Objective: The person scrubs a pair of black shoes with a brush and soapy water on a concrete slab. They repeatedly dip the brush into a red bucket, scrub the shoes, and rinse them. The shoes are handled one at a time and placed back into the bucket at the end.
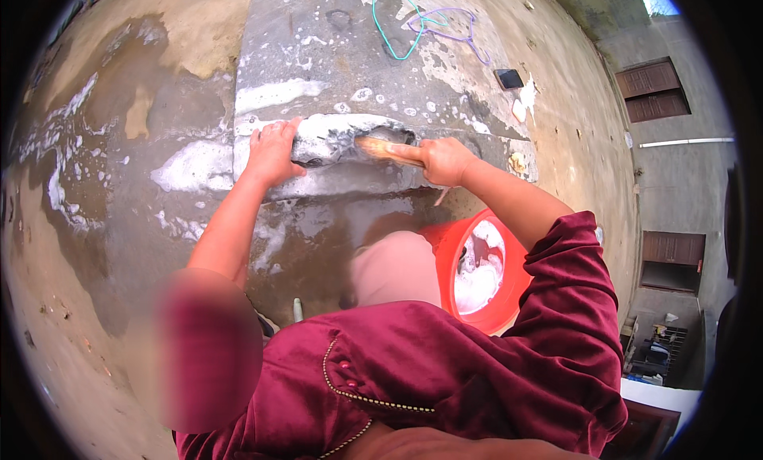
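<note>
A dark shoe thickly coated in white suds lies on a wet concrete slab before me. My left hand grips its left end, fingers over the far side and thumb on the near side. In my right hand is a wooden-handled brush, its head at the opening of the shoe. The bristles are hidden from view. A red bucket tilts beside my right knee, with foamy water and something dark inside.
Beyond the shoe lie a turquoise hanger, a purple hanger, a black phone and a white bar, probably soap. A crumpled yellowish lump sits at the slab's right edge. Suds and water streak the ground at left.
</note>
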Action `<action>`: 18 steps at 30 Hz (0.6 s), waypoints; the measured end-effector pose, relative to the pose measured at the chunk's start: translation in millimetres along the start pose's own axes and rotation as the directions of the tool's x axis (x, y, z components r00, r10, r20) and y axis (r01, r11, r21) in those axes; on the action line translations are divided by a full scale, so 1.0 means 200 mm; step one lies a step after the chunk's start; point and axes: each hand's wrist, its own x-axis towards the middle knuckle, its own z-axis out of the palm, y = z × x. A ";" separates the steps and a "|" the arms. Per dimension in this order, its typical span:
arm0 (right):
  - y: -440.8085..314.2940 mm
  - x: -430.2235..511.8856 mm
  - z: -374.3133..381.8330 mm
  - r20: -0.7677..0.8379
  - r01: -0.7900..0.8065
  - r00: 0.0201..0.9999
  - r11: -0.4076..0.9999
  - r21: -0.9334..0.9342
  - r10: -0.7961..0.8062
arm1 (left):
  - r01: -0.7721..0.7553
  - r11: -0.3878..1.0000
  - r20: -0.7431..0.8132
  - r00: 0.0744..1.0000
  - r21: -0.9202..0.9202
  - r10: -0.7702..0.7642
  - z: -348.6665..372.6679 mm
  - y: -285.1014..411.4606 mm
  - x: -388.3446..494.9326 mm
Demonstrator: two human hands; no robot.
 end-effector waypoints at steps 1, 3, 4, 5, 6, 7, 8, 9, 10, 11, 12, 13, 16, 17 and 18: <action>0.05 -0.05 0.00 0.049 -0.123 0.991 0.991 -0.053 0.126 | -0.007 1.000 -0.007 1.000 -0.002 0.007 0.00 0.00 0.00; 0.12 -0.13 0.01 0.005 -0.248 0.968 0.956 -0.157 0.252 | -0.023 1.000 -0.030 0.999 -0.019 0.022 0.02 0.00 0.00; 0.13 -0.15 0.02 0.003 -0.211 0.977 0.976 -0.055 0.211 | -0.038 0.999 -0.053 0.998 -0.031 0.036 0.02 0.01 -0.01; 0.13 -0.16 0.03 -0.021 -0.220 0.975 0.975 0.008 0.220 | -0.061 0.997 -0.083 0.995 -0.037 0.058 0.03 0.02 -0.01; 0.13 -0.15 0.05 0.006 -0.198 0.980 0.973 0.119 0.199 | -0.063 0.996 -0.102 0.993 -0.061 0.057 0.04 0.03 -0.01; 0.11 -0.13 0.06 0.011 -0.208 0.978 0.961 0.184 0.209 | -0.061 0.995 -0.134 0.990 -0.084 0.049 0.05 0.04 -0.02; 0.08 -0.10 0.08 0.030 -0.148 0.989 0.944 0.295 0.146 | -0.051 0.993 -0.150 0.988 -0.104 0.035 0.06 0.06 -0.05; 0.05 -0.05 0.11 -0.005 -0.193 0.979 0.933 0.303 0.204 | -0.058 0.987 -0.171 0.985 -0.153 0.031 0.08 0.07 -0.07; 0.01 0.00 0.12 -0.041 -0.162 0.981 0.922 0.351 0.188 | -0.054 0.979 -0.186 0.982 -0.195 0.017 0.09 0.08 -0.08; -0.04 0.05 0.14 -0.113 -0.080 0.984 0.911 0.404 0.136 | -0.053 0.971 -0.199 0.980 -0.232 0.006 0.11 0.08 -0.10; -0.09 0.11 0.15 -0.145 -0.117 0.968 0.878 0.463 0.205 | -0.022 0.919 -0.203 0.977 -0.394 -0.064 0.11 0.08 -0.11; -0.13 0.16 0.16 -0.211 -0.093 0.949 0.849 0.519 0.234 | 0.007 0.840 -0.201 0.970 -0.543 -0.138 0.12 0.06 -0.12; -0.24 0.28 0.17 -0.322 -0.044 0.913 0.846 0.531 0.250 | 0.080 0.209 0.000 0.934 -0.975 -0.357 0.13 0.02 -0.15; -0.27 0.30 0.17 -0.359 -0.005 0.908 0.865 0.501 0.213 | 0.142 -0.099 0.171 0.894 -0.985 -0.415 0.12 0.00 -0.15; -0.29 0.32 0.16 -0.334 -0.002 0.921 0.860 0.510 0.200 | 0.102 -0.129 0.140 0.933 -0.986 -0.332 0.12 -0.02 -0.18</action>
